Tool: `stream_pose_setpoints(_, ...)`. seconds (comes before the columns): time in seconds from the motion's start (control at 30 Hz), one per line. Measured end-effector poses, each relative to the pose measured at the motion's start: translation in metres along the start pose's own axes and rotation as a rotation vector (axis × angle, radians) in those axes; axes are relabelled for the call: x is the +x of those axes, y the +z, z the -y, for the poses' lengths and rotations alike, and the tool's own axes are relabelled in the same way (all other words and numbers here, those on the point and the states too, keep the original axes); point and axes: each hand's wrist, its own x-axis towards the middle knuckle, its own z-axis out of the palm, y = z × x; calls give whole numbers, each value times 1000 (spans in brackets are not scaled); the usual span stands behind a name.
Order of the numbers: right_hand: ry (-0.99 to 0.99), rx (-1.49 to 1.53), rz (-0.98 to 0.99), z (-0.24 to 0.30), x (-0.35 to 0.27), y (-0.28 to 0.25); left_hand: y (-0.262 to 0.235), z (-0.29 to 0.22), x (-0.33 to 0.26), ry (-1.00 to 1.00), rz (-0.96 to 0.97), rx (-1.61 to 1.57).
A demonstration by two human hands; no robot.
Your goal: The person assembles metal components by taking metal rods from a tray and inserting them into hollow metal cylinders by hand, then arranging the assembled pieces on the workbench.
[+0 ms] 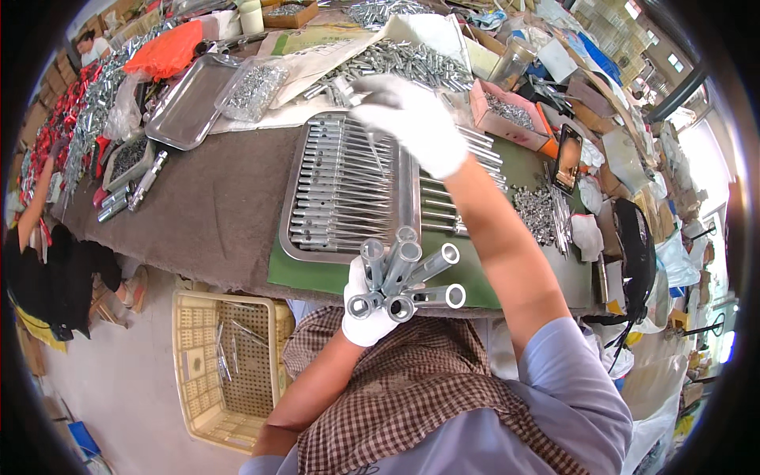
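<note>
Left hand (367,323), white glove, has its grip clamped around a bundle of metal tubes (409,252), held at the near edge of the table (210,222), mouths up and splayed at different angles. Right hand (416,123), also gloved, is over the far end of the metal tray (332,256), fingertips near the loose metal pieces (404,63); blurred, so can't tell if its grip is apart, together or clamped on a piece. Tray carries a row of pointed rods (317,198), thick ends left, thin tips right; more rods (442,207) lie just right of it, over the green mat (522,277). Step in hand looks like picking out or placing single pieces with the right hand while the left carries the bundle. To do it well: left grip should stay firm low on the tubes, since the spread mouths suggest one could slip; bring the bundle's upper ends closer together if pieces are to go in. Right hand should take one piece at a time by its thick part, lift clear of its neighbours and pass above the rods, as a low sweep would likely knock the row askew or catch a tip in the glove. Best also to hold the bundle away from the tray rim, and mind the pink box (492,119) right of the pile.
</note>
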Motion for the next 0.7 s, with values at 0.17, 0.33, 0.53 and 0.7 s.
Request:
stream_pose_setpoints(0.17, -164, 176, -134, 89, -74, -21, 0, -1, 6, 256, 26, 441)
stream_pose_setpoints(0.33, -255, 24, -50, 97, -107, -25, 9, -6, 13, 420, -62, 870)
stream_pose_setpoints(0.53, -213, -58, -76, 102, -110, -15, 6, -14, 9, 621, -134, 1469)
stream_pose_setpoints(0.7, -416, -348, -3, 73, -110, 0, -2, 8, 7, 450, -136, 828)
